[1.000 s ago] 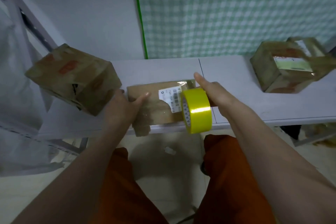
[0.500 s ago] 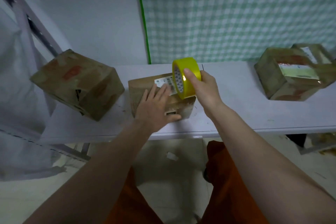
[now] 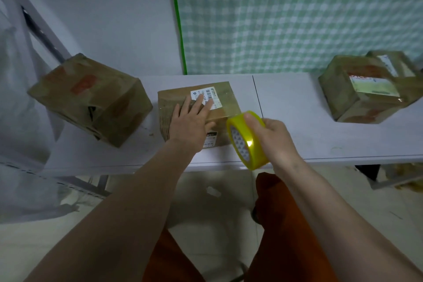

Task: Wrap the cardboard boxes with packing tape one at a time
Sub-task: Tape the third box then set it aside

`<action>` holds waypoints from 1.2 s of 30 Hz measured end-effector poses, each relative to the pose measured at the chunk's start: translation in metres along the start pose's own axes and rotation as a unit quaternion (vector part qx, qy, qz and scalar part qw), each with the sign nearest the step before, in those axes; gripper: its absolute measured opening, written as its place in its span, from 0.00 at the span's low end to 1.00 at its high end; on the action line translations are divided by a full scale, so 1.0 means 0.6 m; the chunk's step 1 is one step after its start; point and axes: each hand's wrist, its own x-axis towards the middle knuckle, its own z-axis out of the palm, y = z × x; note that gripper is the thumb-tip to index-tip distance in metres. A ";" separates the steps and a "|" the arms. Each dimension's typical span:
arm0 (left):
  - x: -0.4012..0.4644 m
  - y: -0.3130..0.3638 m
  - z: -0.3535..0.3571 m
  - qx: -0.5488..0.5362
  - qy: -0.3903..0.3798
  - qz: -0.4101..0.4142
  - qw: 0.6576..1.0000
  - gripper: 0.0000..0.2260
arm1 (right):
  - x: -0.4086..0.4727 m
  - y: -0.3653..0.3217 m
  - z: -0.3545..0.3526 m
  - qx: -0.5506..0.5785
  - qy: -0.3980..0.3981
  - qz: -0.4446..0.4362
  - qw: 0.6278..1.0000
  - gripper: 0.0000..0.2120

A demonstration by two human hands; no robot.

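The middle box (image 3: 219, 101) sits on the white table (image 3: 297, 121), at about 12 o'clock from the person. The left hand (image 3: 191, 122) lies flat on its top, fingers straight, pinning it. The right hand (image 3: 272, 135) is curled round the yellow tape roll (image 3: 248, 139) at the box's 4 o'clock corner. The box looks light and stiff, likely to slide; it is best held down on top or gripped at opposite edges
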 end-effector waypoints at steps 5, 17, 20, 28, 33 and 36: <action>0.002 -0.001 0.001 -0.010 -0.012 -0.004 1.000 0.27 | -0.014 0.070 0.013 -0.055 -0.007 0.058 0.997 0.29; 0.010 -0.010 0.002 -0.006 0.013 0.013 1.000 0.27 | 0.025 0.131 0.044 -0.040 -0.056 0.087 0.994 0.18; 0.019 -0.022 0.004 0.004 0.019 0.033 0.999 0.27 | 0.038 0.121 0.044 -0.086 -0.082 0.097 0.988 0.17; 0.057 -0.048 0.019 0.020 0.053 0.086 0.995 0.27 | 0.129 0.048 0.058 -0.407 -0.089 -0.303 0.857 0.27; 0.071 -0.063 0.025 0.038 0.068 0.118 0.990 0.27 | 0.220 0.001 0.057 -0.488 -0.207 -0.256 0.808 0.39; 0.076 -0.067 0.024 0.049 0.089 0.109 0.989 0.28 | 0.228 0.002 0.064 -0.473 -0.202 -0.250 0.821 0.42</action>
